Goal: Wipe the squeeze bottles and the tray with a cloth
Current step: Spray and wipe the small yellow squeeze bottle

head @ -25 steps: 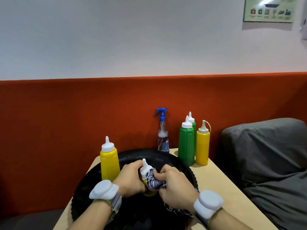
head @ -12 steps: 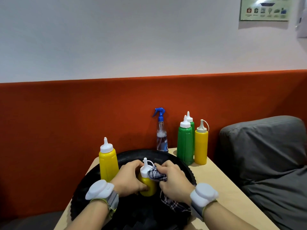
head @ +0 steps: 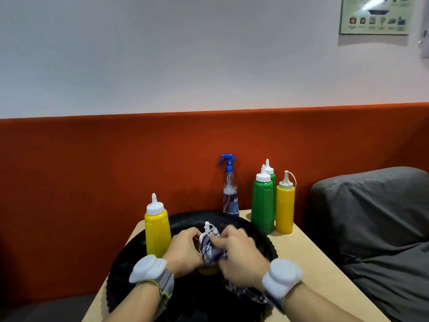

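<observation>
near the middle of the tray (head: 234, 220), the left hand (head: 183, 250) curls its fingers round the yellow squeeze bottle (head: 208, 272), the right hand (head: 241, 250) pinching the limp checked cloth (head: 210, 249) at its cap; light, squashy, probably slick, best held round the body.

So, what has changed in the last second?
The right hand has pulled the checked cloth further over the small yellow bottle, so it now covers most of the body; only the nozzle and the base show. The left hand still holds that bottle. The tray and the other bottles stayed in place.
</observation>
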`<action>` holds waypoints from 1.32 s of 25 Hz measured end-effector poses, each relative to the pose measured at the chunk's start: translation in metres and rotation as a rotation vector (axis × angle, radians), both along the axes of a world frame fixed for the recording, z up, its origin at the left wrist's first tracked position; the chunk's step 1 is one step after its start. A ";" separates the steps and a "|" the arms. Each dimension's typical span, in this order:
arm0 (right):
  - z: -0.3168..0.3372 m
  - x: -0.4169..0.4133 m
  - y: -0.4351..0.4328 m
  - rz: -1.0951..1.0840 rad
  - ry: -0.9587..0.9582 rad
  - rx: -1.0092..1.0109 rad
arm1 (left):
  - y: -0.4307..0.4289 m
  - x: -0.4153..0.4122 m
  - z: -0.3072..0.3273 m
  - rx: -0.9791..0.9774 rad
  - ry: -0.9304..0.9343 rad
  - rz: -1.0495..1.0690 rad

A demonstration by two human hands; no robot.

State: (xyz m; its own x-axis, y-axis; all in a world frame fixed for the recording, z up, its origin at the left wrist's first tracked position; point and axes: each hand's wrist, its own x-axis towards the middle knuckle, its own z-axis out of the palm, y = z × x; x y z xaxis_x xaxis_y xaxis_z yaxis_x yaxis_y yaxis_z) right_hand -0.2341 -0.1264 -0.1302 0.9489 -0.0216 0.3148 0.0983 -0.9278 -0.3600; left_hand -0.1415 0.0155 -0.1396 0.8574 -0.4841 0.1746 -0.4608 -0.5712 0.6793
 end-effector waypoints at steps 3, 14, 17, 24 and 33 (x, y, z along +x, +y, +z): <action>-0.010 0.003 0.004 -0.073 0.044 0.080 | -0.001 0.000 0.000 0.005 -0.026 0.035; 0.024 0.002 -0.027 -0.102 0.105 0.354 | 0.017 0.011 0.039 -0.052 -0.014 -0.181; 0.017 0.005 -0.022 -0.068 0.173 0.356 | 0.004 0.012 0.045 0.168 -0.126 -0.249; 0.013 0.036 0.003 0.069 0.317 0.502 | 0.027 0.023 0.036 -0.060 0.091 -0.056; -0.013 0.044 0.022 0.027 0.408 -0.012 | 0.060 0.027 0.017 -0.261 0.100 0.150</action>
State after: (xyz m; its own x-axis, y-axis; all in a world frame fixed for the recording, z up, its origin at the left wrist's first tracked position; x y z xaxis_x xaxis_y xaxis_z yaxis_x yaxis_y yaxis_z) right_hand -0.1898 -0.1044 -0.1436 0.9962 0.0059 -0.0873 -0.0263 -0.9312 -0.3636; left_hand -0.1144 0.0753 -0.1224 0.9350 -0.3009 0.1876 -0.3083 -0.4282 0.8495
